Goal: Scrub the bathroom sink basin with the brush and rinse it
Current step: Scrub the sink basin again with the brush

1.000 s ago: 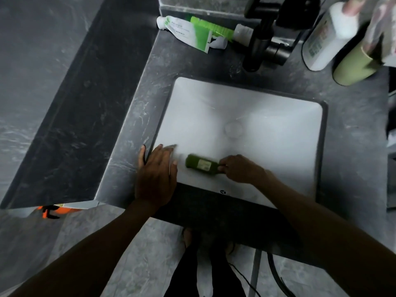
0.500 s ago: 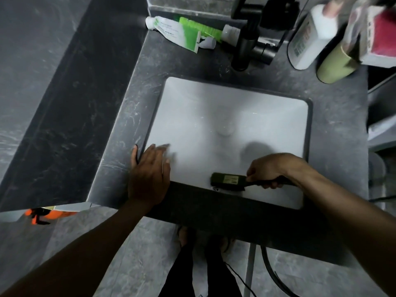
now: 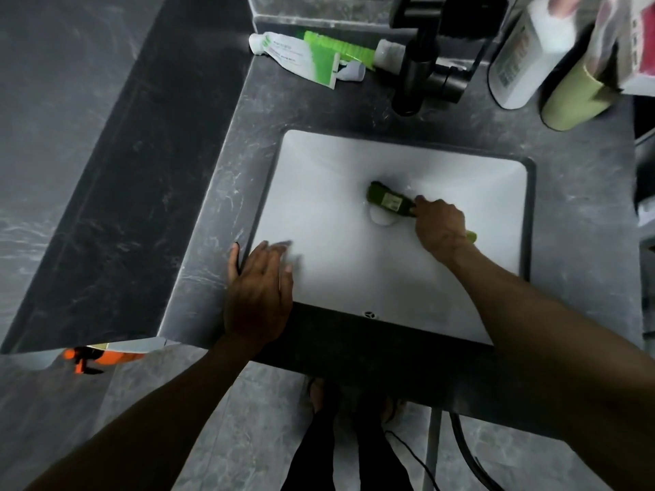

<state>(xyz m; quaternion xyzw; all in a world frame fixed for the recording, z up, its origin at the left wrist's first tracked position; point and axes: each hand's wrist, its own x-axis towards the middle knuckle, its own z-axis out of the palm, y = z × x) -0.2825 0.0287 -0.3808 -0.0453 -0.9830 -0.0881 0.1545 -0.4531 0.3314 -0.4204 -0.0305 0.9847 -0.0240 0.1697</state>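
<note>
The white rectangular sink basin [image 3: 336,193] is set into a dark grey stone counter. My right hand [image 3: 439,226] grips the handle of a green scrub brush [image 3: 388,200]. The brush head lies on the basin floor over the drain [image 3: 381,218], and the handle's light green end pokes out behind my wrist. My left hand [image 3: 258,281] rests flat on the basin's front left corner, fingers straight over the rim. A black faucet [image 3: 416,69] stands behind the basin; no water is seen running.
Two green-and-white tubes [image 3: 304,56] lie on the counter [image 3: 227,193] behind the basin at left. A white bottle [image 3: 524,54], a pale green bottle [image 3: 574,93] and a red-and-white box [image 3: 634,47] stand at the back right. A dark wall ledge runs along the left.
My right hand has carried the brush from the basin's front wall back to the middle over the drain. My left hand has stayed on the front left corner.
</note>
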